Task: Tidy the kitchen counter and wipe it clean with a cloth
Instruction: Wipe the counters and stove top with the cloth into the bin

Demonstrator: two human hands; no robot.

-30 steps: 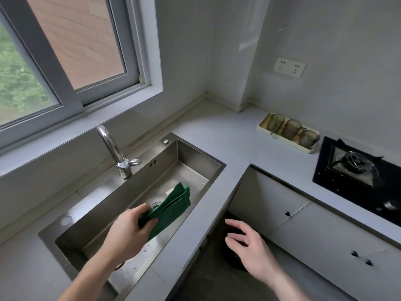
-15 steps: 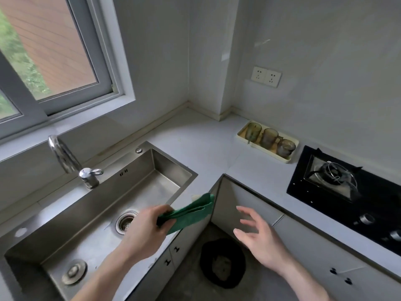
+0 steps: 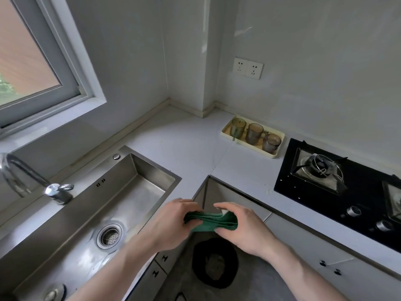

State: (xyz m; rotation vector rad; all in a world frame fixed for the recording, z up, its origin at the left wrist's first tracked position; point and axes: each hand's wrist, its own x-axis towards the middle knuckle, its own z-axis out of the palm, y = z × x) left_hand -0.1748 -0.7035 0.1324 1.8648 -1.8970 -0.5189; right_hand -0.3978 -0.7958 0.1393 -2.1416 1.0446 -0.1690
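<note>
A folded green cloth (image 3: 211, 221) is held between both hands, in the air in front of the inner corner of the grey L-shaped counter (image 3: 184, 144). My left hand (image 3: 171, 224) grips its left end with curled fingers. My right hand (image 3: 243, 227) pinches its right end between thumb and fingers. The cloth is bunched into layered folds, and part of it is hidden inside my palms.
A steel sink (image 3: 130, 192) with a tap (image 3: 54, 192) lies to the left. A cream tray (image 3: 230, 135) with three glasses stands at the back. A black gas hob (image 3: 355, 192) is on the right. A dark round bin (image 3: 214, 261) sits on the floor below.
My left hand carried the cloth out of the sink and to the right. My right hand came up and took hold of the cloth's other end. The view turned right.
</note>
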